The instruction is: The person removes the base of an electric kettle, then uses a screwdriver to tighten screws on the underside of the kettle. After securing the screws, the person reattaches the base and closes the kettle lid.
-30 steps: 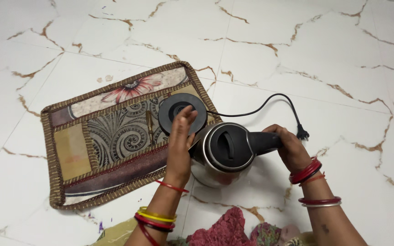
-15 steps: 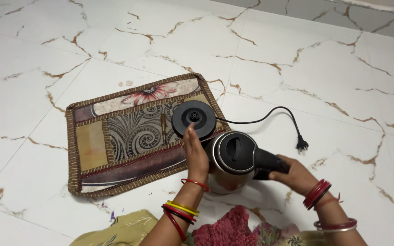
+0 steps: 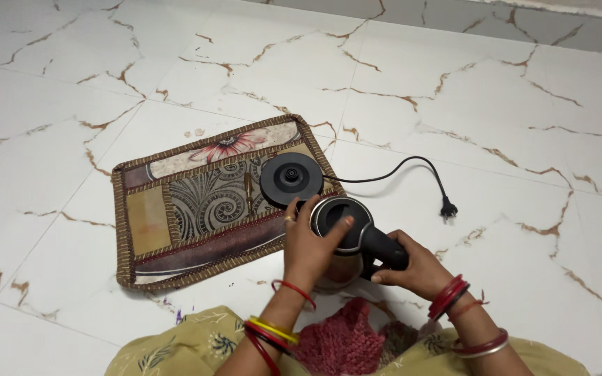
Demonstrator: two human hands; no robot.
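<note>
An electric kettle (image 3: pixel 339 217) with a black lid and steel body sits low in the middle, above the floor near my lap. My right hand (image 3: pixel 412 268) is wrapped around its black handle. My left hand (image 3: pixel 309 240) rests on the kettle's left side, fingers on the lid rim. The round black kettle base (image 3: pixel 291 178) lies just beyond on the right end of a patterned brown mat (image 3: pixel 196 209). Its black cord (image 3: pixel 402 167) runs right to a plug (image 3: pixel 447 207) on the floor.
White marble floor tiles (image 3: pixel 454 90) with brown veins surround everything. A dark red knitted cloth (image 3: pixel 343 341) lies on my lap beneath the kettle, over yellowish printed fabric (image 3: pixel 189 345).
The view has shifted, so the mat and base sit further right and lower in frame. My hands keep their hold on the kettle, which has stayed close to the base.
</note>
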